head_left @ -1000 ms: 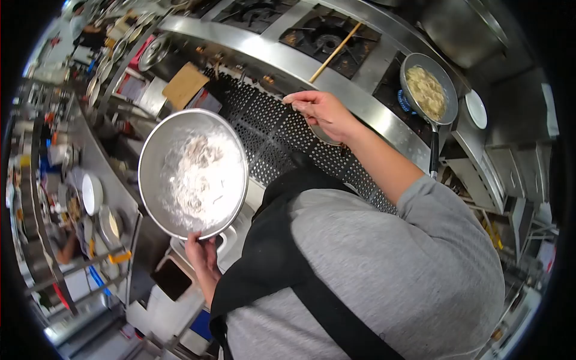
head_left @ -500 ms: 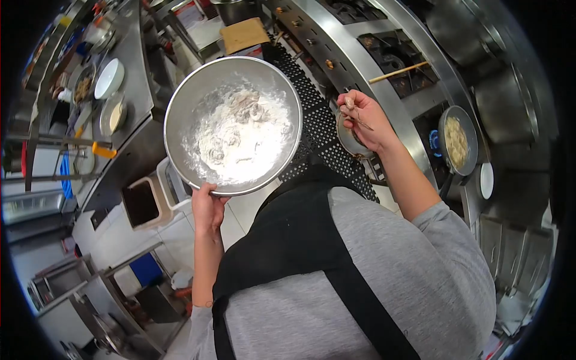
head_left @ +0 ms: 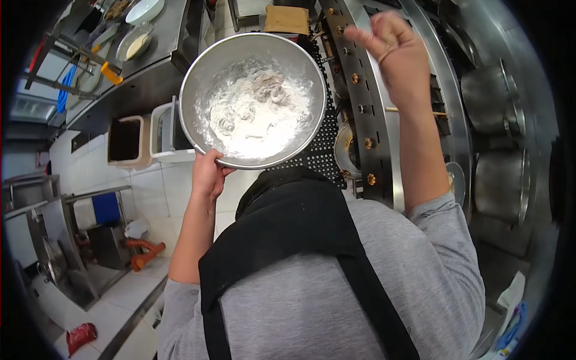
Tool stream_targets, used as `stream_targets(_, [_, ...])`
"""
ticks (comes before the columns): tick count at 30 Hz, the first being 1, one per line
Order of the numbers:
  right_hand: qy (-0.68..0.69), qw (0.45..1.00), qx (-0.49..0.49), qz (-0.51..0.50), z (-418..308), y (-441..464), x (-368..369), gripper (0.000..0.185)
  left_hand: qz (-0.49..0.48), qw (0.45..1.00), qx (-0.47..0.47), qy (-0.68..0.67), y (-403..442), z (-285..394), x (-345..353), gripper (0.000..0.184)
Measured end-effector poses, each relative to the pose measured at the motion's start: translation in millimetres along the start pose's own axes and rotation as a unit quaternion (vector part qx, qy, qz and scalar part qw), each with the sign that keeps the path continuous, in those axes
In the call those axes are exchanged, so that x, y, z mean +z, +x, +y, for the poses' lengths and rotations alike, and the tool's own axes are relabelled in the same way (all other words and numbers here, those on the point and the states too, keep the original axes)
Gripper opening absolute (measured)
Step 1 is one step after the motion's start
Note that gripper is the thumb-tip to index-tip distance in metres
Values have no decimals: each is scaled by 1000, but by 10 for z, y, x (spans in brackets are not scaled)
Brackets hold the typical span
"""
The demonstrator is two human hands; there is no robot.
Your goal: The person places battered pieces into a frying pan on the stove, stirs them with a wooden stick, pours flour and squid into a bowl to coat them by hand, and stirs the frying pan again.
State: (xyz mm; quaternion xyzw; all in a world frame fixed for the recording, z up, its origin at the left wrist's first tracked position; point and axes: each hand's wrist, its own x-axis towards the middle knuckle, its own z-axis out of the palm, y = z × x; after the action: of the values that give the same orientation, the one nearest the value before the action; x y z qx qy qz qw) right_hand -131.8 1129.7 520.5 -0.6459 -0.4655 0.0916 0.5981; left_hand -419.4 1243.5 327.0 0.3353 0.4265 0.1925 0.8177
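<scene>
My left hand point(head_left: 209, 174) grips the near rim of a large metal bowl point(head_left: 195, 81), thumb on top and fingers beneath. White flour point(head_left: 255, 135) covers much of the bowl's bottom, with greyish coated lumps point(head_left: 270, 90) in it. My right hand point(head_left: 399, 63) is raised over the stove front, right of the bowl and apart from it. Its fingers are curled together, and a thin, thread-like thing shows beside them; what they hold is too unclear to name. Behind my right upper arm, a frying pan point(head_left: 459, 185) is mostly hidden.
Two large metal pots point(head_left: 493, 101) stand at the right. A wooden stick point(head_left: 441, 114) lies across the stove, and another pan point(head_left: 346, 150) is beside the stove front. At left are a bin point(head_left: 144, 147) and a counter point(head_left: 171, 33) with bowls. A red packet point(head_left: 81, 338) lies on the floor.
The view has turned, bringing more floor into sight. My right hand has risen from beside the stove front to above it. The bowl stays in my left hand, and the pan is now largely covered.
</scene>
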Motion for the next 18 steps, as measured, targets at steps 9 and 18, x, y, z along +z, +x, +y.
stream_targets(9, [-477, 811, 9, -340, 1412, -273, 1320, 31, 1, 1000, -13, -10, 107, 120, 64, 57])
stream_targets(18, [-406, 864, 40, -295, 1209, 23, 1014, 25, 31, 999, 24, 22, 86, -22, 101, 66])
